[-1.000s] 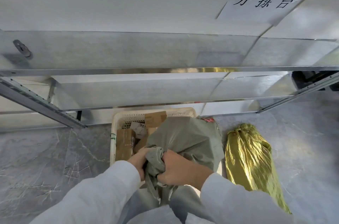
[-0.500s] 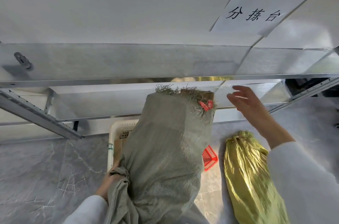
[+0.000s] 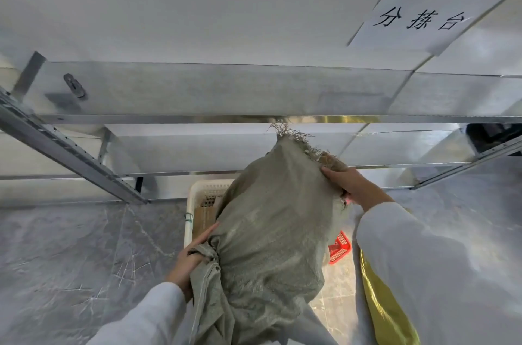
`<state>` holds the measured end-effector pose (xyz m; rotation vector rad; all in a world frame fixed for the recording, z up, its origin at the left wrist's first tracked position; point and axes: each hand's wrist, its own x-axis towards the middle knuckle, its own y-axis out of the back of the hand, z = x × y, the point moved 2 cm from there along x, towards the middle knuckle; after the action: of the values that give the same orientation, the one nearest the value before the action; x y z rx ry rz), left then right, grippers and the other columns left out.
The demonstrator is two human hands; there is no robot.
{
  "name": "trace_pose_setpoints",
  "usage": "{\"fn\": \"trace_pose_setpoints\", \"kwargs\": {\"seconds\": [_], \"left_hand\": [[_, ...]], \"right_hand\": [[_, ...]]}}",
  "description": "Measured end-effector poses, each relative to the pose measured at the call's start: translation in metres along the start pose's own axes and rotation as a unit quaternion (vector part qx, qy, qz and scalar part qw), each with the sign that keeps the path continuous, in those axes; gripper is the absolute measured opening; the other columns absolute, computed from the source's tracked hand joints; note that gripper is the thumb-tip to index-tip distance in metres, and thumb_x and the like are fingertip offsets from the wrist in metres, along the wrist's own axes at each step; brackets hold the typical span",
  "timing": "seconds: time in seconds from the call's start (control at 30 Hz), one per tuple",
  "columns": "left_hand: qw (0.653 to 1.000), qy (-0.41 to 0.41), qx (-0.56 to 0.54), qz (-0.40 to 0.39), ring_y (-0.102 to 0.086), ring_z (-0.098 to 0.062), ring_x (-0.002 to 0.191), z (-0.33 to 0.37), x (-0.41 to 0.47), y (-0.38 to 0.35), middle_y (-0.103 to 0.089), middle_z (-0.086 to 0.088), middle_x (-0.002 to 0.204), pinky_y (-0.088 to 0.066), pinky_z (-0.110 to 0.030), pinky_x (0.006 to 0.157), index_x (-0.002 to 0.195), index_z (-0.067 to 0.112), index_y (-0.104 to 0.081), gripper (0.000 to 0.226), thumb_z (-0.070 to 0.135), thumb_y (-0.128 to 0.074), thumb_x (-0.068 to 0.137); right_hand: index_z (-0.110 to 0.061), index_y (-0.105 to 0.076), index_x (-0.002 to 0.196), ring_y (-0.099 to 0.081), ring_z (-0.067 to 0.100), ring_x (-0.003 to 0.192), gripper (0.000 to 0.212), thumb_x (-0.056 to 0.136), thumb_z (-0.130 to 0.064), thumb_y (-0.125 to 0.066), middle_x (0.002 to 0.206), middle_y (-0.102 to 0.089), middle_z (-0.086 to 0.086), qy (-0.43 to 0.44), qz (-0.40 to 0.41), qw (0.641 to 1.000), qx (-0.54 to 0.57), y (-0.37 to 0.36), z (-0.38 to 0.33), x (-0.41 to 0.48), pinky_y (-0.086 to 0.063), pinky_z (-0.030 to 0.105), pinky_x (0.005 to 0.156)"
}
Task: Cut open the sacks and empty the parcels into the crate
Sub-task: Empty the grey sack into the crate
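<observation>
A grey-green woven sack (image 3: 271,226) stands lifted over the cream plastic crate (image 3: 195,197), hiding most of it. Its frayed end points up toward the metal shelf. My left hand (image 3: 189,260) grips a bunched fold of the sack low on its left side. My right hand (image 3: 350,186) holds the sack's upper right corner near the frayed edge. A brown parcel (image 3: 204,217) shows inside the crate, left of the sack. A shiny gold sack (image 3: 387,313) lies on the floor at the right, partly behind my right sleeve.
A metal shelf unit (image 3: 197,118) spans the view above the crate, with a slanted rail (image 3: 70,152) at the left. A paper sign (image 3: 423,19) hangs at the upper right. A small red basket (image 3: 340,247) sits on the grey marble floor (image 3: 70,260).
The sack was lifted from the crate and upended. My right hand let go of the bunched fabric, reached up and now grips the sack's top right corner. The left hand keeps its hold.
</observation>
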<state>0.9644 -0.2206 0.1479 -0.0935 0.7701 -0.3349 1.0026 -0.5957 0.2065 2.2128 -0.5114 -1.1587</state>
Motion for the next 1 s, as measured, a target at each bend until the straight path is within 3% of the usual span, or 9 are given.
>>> {"fn": "trace_pose_setpoints", "kwargs": {"seconds": [0.07, 0.2, 0.27, 0.33, 0.43, 0.53, 0.7, 0.87, 1.0], "left_hand": [[1.0, -0.006, 0.004, 0.02, -0.065, -0.001, 0.092, -0.002, 0.003, 0.005, -0.067, 0.008, 0.105, -0.051, -0.012, 0.074, 0.105, 0.031, -0.07, 0.071, -0.026, -0.037, 0.079], [0.995, 0.007, 0.088, 0.057, -0.062, -0.013, 0.091, -0.003, 0.015, 0.009, -0.067, -0.003, 0.108, -0.048, -0.019, 0.083, 0.104, 0.035, -0.071, 0.069, -0.023, -0.044, 0.076], [0.98, 0.001, 0.189, 0.055, -0.061, -0.02, 0.099, 0.009, 0.022, 0.002, -0.064, -0.001, 0.115, -0.052, -0.029, 0.085, 0.118, 0.034, -0.064, 0.062, -0.012, -0.056, 0.078], [0.985, -0.027, 0.157, 0.073, -0.055, -0.02, 0.108, 0.035, 0.028, -0.011, -0.059, 0.007, 0.116, -0.047, -0.032, 0.091, 0.126, 0.035, -0.056, 0.054, 0.004, -0.063, 0.083], [0.997, -0.028, 0.06, 0.032, -0.058, -0.007, 0.104, 0.074, 0.028, -0.046, -0.06, 0.026, 0.106, -0.048, -0.021, 0.074, 0.11, 0.044, -0.057, 0.032, 0.047, -0.069, 0.081], [0.994, 0.03, 0.107, 0.017, -0.055, -0.013, 0.111, 0.078, 0.026, -0.069, -0.051, 0.014, 0.128, -0.053, -0.038, 0.086, 0.135, 0.035, -0.035, 0.099, 0.076, -0.074, 0.053], [0.989, 0.067, 0.117, 0.066, -0.051, -0.028, 0.119, 0.031, 0.022, -0.078, -0.048, -0.002, 0.135, -0.043, -0.047, 0.103, 0.143, 0.03, -0.021, 0.099, 0.046, -0.08, 0.065], [0.971, 0.063, 0.142, 0.183, -0.066, -0.034, 0.085, -0.013, 0.023, -0.047, -0.066, -0.011, 0.1, -0.059, -0.05, 0.072, 0.111, 0.022, -0.054, 0.035, 0.003, -0.059, 0.083], [0.961, 0.093, 0.091, 0.243, -0.063, -0.04, 0.074, -0.017, 0.028, -0.007, -0.062, -0.017, 0.093, -0.058, -0.043, 0.045, 0.097, 0.006, -0.059, 0.026, -0.01, -0.045, 0.083]], "right_hand": [[-0.006, -0.063, 0.096, -0.049, 0.019, 0.051, 0.038, 0.084, -0.042, -0.071, 0.068, -0.055, 0.009, 0.019, -0.027, 0.998, 0.052, 0.001, 0.004, -0.003, -0.035, 0.023, 0.041], [-0.009, -0.062, 0.12, -0.066, 0.014, 0.071, 0.036, 0.087, -0.02, -0.071, 0.097, -0.068, 0.006, 0.114, -0.081, 0.954, 0.265, 0.003, -0.007, -0.028, -0.048, 0.02, 0.046], [-0.014, -0.067, 0.11, -0.065, 0.019, 0.082, 0.027, 0.085, -0.019, -0.073, 0.096, -0.07, 0.005, 0.177, -0.031, 0.961, 0.21, 0.0, -0.01, -0.046, -0.049, 0.023, 0.055], [-0.012, -0.069, 0.096, -0.06, 0.016, 0.081, 0.017, 0.082, -0.017, -0.075, 0.089, -0.069, 0.01, 0.232, -0.005, 0.959, 0.159, -0.013, -0.006, -0.068, -0.046, 0.028, 0.069], [-0.012, -0.061, 0.078, -0.049, 0.006, 0.068, 0.017, 0.077, -0.016, -0.078, 0.074, -0.058, 0.004, 0.285, -0.018, 0.954, 0.094, -0.044, 0.004, -0.108, -0.037, 0.019, 0.066], [-0.015, -0.06, 0.074, -0.052, 0.0, 0.072, 0.019, 0.075, -0.013, -0.079, 0.076, -0.058, -0.01, 0.318, -0.012, 0.947, 0.039, -0.068, 0.022, -0.138, -0.036, 0.011, 0.065], [-0.005, -0.064, 0.075, -0.052, 0.0, 0.081, 0.01, 0.078, -0.006, -0.074, 0.081, -0.059, -0.006, 0.339, -0.09, 0.936, -0.025, -0.084, 0.061, -0.156, -0.037, 0.009, 0.073], [-0.025, -0.063, 0.1, -0.052, 0.001, 0.09, 0.012, 0.092, -0.017, -0.059, 0.094, -0.055, -0.022, 0.382, -0.138, 0.903, -0.14, -0.092, 0.084, -0.164, -0.033, 0.005, 0.078], [-0.03, -0.038, 0.129, -0.061, 0.02, 0.103, 0.035, 0.097, -0.034, -0.049, 0.118, -0.061, -0.002, 0.342, -0.148, 0.889, -0.265, -0.092, 0.103, -0.165, -0.046, 0.024, 0.084]]}}
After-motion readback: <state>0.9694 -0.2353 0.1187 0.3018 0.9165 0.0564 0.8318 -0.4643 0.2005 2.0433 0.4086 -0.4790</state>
